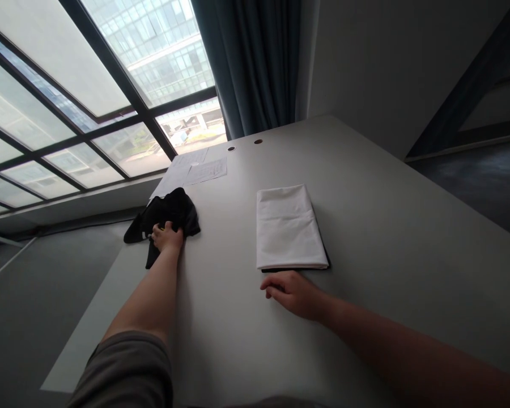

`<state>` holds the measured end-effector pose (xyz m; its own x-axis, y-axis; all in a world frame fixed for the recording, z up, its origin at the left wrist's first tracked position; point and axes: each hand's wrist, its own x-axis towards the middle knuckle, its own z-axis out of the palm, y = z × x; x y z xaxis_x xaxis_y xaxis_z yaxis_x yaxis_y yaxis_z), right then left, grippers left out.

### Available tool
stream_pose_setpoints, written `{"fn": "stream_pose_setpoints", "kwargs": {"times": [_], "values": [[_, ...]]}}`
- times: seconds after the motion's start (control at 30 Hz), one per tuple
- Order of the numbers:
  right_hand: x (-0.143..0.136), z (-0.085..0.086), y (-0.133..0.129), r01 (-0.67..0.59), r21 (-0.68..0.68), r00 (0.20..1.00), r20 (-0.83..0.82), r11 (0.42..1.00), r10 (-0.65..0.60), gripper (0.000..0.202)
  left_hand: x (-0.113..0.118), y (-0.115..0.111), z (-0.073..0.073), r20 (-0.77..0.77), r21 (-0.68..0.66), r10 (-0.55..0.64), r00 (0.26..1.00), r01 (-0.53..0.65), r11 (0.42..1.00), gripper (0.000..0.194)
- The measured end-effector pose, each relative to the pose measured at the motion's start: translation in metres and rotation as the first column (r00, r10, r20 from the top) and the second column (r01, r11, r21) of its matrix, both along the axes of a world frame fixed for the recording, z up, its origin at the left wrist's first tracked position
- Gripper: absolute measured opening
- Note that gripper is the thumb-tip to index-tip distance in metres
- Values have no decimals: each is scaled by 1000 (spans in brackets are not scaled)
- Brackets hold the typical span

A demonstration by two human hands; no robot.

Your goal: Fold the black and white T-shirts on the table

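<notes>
Left hand [167, 237], fingers closed, grips a crumpled black cloth garment [170, 215] at the left edge of the pale grey table [365, 226]. Right hand [293, 293] rests flat, fingers loosely spread, just below a folded white fabric rectangle [288, 226] lying mid-table on a dark layer.

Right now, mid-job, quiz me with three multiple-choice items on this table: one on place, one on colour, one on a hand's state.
1. Where does the folded white cloth lie?
A. beyond the right hand
B. under the papers
C. on the floor

2. What colour is the crumpled garment?
A. red
B. black
C. white

3. What is the left hand doing?
A. hanging in the air
B. gripping the garment
C. resting on the papers

Answers:
A, the right hand rests on the table just short of the cloth's near edge.
B, it is dark throughout.
B, its fingers close into the fabric.
</notes>
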<state>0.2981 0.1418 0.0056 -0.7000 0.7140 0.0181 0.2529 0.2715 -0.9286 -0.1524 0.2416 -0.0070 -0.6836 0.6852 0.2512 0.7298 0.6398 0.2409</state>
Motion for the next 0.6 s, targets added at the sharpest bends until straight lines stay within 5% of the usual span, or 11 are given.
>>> {"fn": "stream_pose_setpoints", "kwargs": {"times": [0.2, 0.4, 0.5, 0.6], "values": [[-1, -1, 0, -7, 19, 1000, -2, 1000, 7, 25, -24, -18, 20, 34, 1, -168, 985, 169, 986, 67], [-1, 0, -1, -7, 30, 1000, 1, 1000, 7, 25, -52, -18, 55, 165, 24, -112, 980, 110, 994, 31], [-1, 1, -1, -9, 36, 1000, 6, 999, 9, 25, -56, -9, 80, 169, 108, -82, 982, 64, 992, 22], [-1, 0, -1, -19, 31, 1000, 17, 999, 18, 25, -56, 4, 121, 120, 267, -60, 991, 25, 963, 26]]}}
